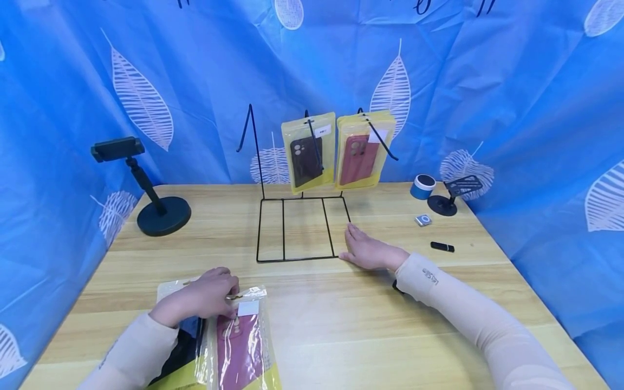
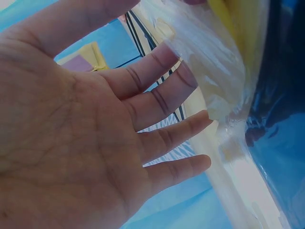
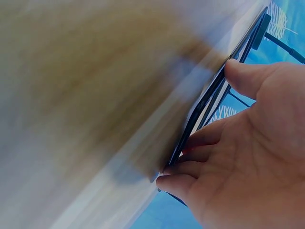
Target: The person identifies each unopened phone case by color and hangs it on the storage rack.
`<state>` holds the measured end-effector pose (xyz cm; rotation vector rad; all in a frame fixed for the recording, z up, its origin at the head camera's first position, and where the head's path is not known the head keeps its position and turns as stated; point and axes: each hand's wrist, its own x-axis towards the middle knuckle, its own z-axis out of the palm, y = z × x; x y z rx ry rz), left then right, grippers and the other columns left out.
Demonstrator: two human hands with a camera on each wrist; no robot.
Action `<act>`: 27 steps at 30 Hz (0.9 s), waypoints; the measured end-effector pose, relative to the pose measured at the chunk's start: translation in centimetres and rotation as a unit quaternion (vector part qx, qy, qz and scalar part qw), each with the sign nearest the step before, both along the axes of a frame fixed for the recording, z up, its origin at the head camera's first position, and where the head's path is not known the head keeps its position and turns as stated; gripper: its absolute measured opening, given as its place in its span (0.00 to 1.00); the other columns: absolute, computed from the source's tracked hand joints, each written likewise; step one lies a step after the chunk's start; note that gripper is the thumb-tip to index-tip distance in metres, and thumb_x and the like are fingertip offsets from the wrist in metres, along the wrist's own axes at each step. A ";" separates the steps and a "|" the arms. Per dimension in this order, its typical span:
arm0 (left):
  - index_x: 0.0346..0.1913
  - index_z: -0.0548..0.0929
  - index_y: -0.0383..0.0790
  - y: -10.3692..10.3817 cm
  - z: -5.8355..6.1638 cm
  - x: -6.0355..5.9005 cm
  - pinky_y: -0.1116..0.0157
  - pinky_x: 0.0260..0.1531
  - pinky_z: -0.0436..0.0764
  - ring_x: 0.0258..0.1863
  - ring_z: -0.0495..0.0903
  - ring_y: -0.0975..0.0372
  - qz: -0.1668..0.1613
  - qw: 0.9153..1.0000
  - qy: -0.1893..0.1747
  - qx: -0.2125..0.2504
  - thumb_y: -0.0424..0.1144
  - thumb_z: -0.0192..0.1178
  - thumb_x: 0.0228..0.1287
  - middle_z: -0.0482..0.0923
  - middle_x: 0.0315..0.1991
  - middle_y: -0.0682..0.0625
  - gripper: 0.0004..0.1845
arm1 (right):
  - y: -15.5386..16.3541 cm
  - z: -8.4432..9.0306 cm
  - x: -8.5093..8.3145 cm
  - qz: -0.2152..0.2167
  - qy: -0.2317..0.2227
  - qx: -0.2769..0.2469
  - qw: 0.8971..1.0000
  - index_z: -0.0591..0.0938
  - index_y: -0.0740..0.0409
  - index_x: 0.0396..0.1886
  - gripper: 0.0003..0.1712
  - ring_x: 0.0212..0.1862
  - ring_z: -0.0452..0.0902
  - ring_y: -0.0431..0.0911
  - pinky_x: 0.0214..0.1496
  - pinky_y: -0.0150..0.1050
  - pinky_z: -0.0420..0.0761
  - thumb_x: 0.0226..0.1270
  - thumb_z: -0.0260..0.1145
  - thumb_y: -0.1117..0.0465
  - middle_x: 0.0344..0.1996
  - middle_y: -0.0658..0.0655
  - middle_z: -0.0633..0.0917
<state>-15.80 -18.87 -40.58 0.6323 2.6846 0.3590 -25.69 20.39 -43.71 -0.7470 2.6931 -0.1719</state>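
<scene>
Nearest, at the table's front edge: a packet with a pink phone case (image 1: 241, 346), lying flat and face up, a packet with a dark phone case (image 1: 177, 349) just to its left, edges overlapped. Both judged light. The clear film is glossy and creased, so slipping is to be expected; the case within is probably firm but slightly flexible, little at risk of breakage. A hold is best taken at the top margin, above the case, where only film would be pinched.

The packets' upper ends are met by the left hand (image 1: 207, 295). In the left wrist view its fingers are slightly spread, tips at the film's edge; whether film is clamped by the thumb cannot be told. The pink case lies just beyond the thumb, on the right.

Farther off, the right side of the wire display rack (image 1: 284, 230) is touched by the right hand (image 1: 368, 252), thumb and fingers set well apart along the base wire.

Farthest: a dark-cased packet (image 1: 303, 162) is hung on the middle hook, pink-cased packets (image 1: 358, 162) on the right one; from the left hook nothing is hung.
</scene>
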 end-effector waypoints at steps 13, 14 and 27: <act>0.34 0.81 0.42 0.2 0.2 0.2 0.56 0.46 0.74 0.46 0.72 0.56 0.004 1.000 -0.002 -0.004 0.45 0.79 0.43 0.78 0.33 0.55 0.19 | -0.4 0.0 0.3 -0.006 0.020 0.033 0.999 0.49 0.77 0.75 0.47 0.79 0.39 0.65 0.80 0.57 0.48 0.79 0.46 0.40 0.76 0.77 0.44; 0.35 0.82 0.42 0.2 0.3 0.2 0.56 0.45 0.74 0.45 0.72 0.56 0.004 1.000 -0.001 -0.005 0.44 0.78 0.43 0.78 0.33 0.55 0.18 | -0.4 0.0 0.3 -0.005 0.021 0.030 0.999 0.50 0.77 0.75 0.47 0.79 0.39 0.65 0.80 0.57 0.48 0.79 0.46 0.40 0.76 0.77 0.45; 0.24 0.75 0.47 0.1 0.2 -0.1 0.60 0.38 0.71 0.43 0.74 0.56 -0.038 0.997 0.059 0.011 0.32 0.64 0.56 0.70 0.27 0.57 0.10 | -0.3 0.3 0.4 0.002 0.029 0.025 0.999 0.51 0.79 0.74 0.46 0.79 0.41 0.66 0.80 0.58 0.49 0.79 0.47 0.42 0.76 0.78 0.46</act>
